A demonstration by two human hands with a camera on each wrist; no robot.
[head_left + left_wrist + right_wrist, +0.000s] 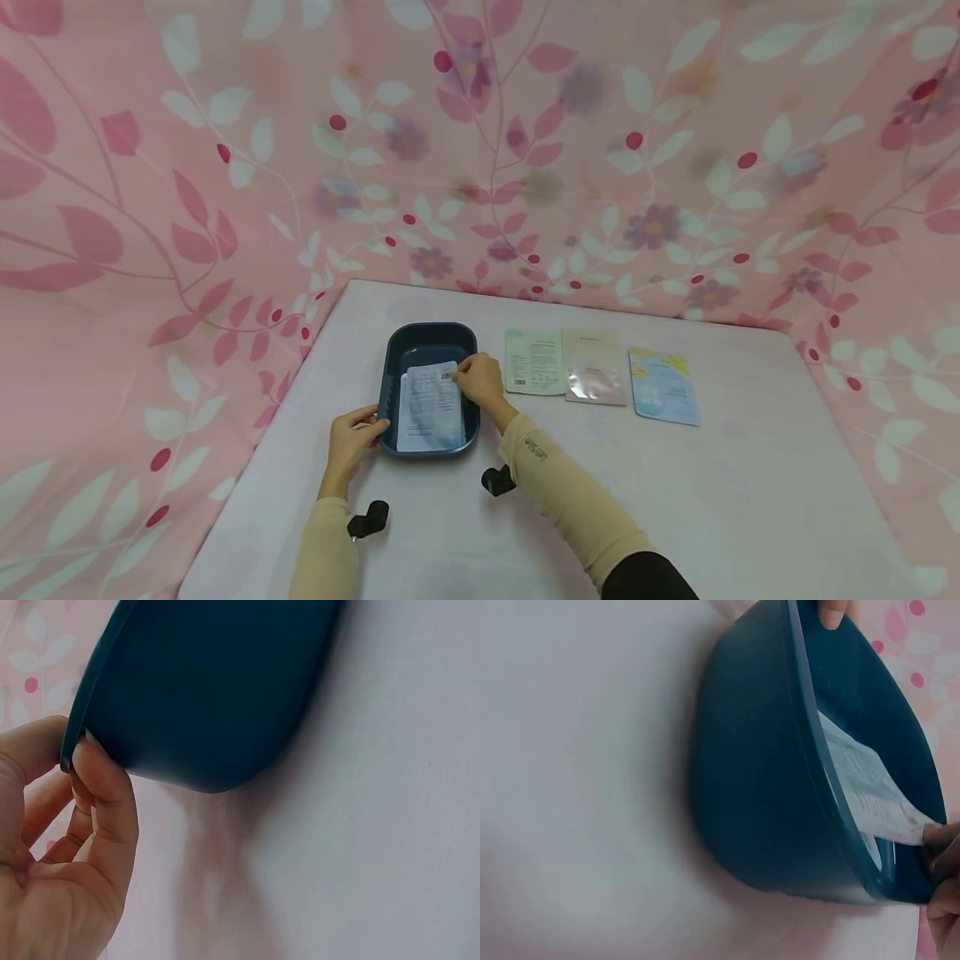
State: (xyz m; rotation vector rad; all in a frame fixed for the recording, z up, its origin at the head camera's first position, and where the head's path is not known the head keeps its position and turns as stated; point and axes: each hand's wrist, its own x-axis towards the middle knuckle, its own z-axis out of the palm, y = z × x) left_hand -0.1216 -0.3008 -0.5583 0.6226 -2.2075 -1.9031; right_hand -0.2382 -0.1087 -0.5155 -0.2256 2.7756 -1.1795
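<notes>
A dark blue rectangular basin [430, 333] with rounded corners stands on the table. Inside lie flat printed packets, the top one a whitish-blue packet [431, 408] with fine print and a barcode. My left hand [351, 442] pinches the basin's left rim between thumb and fingers, as the left wrist view shows at the rim [75, 727]. Over the right rim reaches my right hand [480, 379], its thumb and fingers pinching the upper right corner of the top packet. That packet [870, 787] slants upward toward the fingers in the right wrist view.
Right of the basin, a green printed packet [534, 362] lies beside a beige and silver packet [594, 367]. Farther right is a blue and yellow packet [664, 387]. A pink floral curtain [525, 167] rises behind the white-covered table [750, 467].
</notes>
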